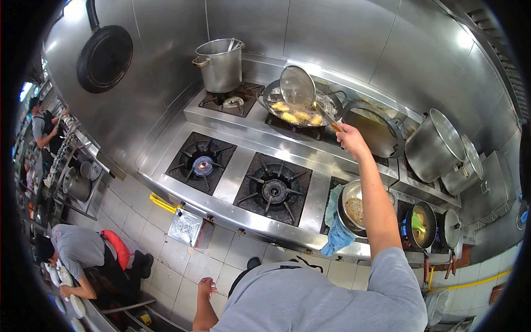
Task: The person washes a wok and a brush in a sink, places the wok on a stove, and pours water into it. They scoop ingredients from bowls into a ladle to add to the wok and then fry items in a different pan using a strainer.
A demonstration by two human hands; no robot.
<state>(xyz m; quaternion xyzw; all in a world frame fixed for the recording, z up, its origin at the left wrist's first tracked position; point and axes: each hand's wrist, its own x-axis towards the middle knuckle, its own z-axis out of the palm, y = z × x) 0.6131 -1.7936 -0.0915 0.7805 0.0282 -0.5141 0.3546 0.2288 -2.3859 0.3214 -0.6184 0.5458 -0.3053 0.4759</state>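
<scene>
My right hand (349, 139) is closed round the handle of a mesh strainer (297, 87), whose round basket is tilted over a wide pan (271, 99) on the back burner. Yellow pieces of food (301, 116) lie in bubbling oil in that pan. Down at the lower left, my left hand (207, 286) hangs beside my body, away from the stove, with its fingers curled; whether it holds anything is too small to tell.
A tall pot (220, 69) stands at the back left. One front burner (202, 166) is lit. Large pots (434, 146) and a pan with green food (419, 224) are at right. A blue cloth (336, 232) hangs at the front edge. A co-worker (83, 249) bends at lower left.
</scene>
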